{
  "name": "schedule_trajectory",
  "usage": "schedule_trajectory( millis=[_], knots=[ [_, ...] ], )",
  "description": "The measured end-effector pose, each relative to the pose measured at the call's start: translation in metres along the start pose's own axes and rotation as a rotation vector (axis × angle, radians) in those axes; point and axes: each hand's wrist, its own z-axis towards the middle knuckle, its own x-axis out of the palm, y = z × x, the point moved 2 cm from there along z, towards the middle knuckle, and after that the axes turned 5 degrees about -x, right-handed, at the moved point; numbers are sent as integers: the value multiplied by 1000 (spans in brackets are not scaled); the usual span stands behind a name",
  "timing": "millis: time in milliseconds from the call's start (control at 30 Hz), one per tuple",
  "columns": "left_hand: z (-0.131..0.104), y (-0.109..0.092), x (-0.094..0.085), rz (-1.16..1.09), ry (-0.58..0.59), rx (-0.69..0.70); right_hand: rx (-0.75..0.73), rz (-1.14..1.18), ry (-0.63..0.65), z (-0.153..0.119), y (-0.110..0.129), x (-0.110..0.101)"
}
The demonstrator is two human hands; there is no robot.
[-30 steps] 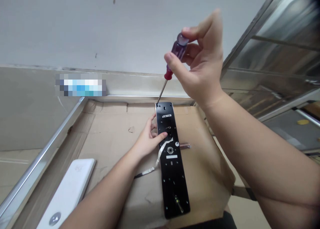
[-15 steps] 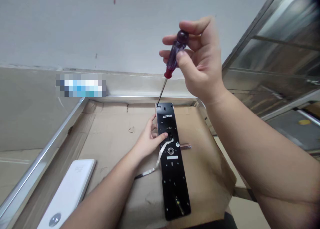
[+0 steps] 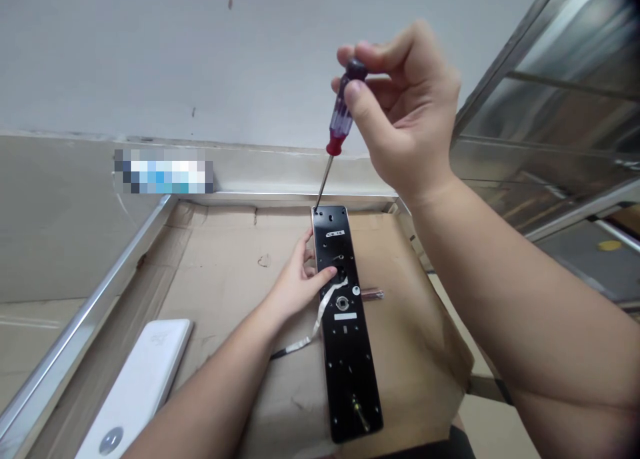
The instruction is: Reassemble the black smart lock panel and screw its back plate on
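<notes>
A long black panel (image 3: 350,352), screw holes along it and a small label near its far end, lies lengthwise in front of me. My left hand (image 3: 300,279) grips its left edge, thumb on top and fingers at the side. From the panel's middle a pale ribbon cable (image 3: 325,305) runs off to the left. In my right hand (image 3: 405,105) is a screwdriver (image 3: 341,115) with a clear purple handle and red collar, pinched between thumb and fingers. Its slanted shaft ends at the panel's far left corner; any screw there is too small to make out.
Cardboard (image 3: 235,265) lines the metal-edged work surface. A white oblong device (image 3: 140,385) lies at the near left. The metal handle (image 3: 373,294) protrudes from the panel's right side. A wall (image 3: 250,65) stands behind, with a glass-fronted frame (image 3: 565,112) at the right.
My right hand has turned about the screwdriver handle, its fingers curling in closer and the wrist shifting slightly right. The tip stays at the same corner. My left hand and the panel have not moved.
</notes>
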Motion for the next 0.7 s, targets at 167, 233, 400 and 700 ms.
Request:
schedule_trajectory(
  millis=[167,233,400,700],
  knots=[
    [2,2,-1,2,3,11,-234,-166,-252,3,-3,2],
    [3,4,-2,4,-1,20,-232,-163,-233,3,1,2],
    [3,7,-2,16,0,33,-144,6,-152,1,8,-1],
    [2,2,-1,18,-14,20,-123,-131,-182,5,7,-7]
  ],
)
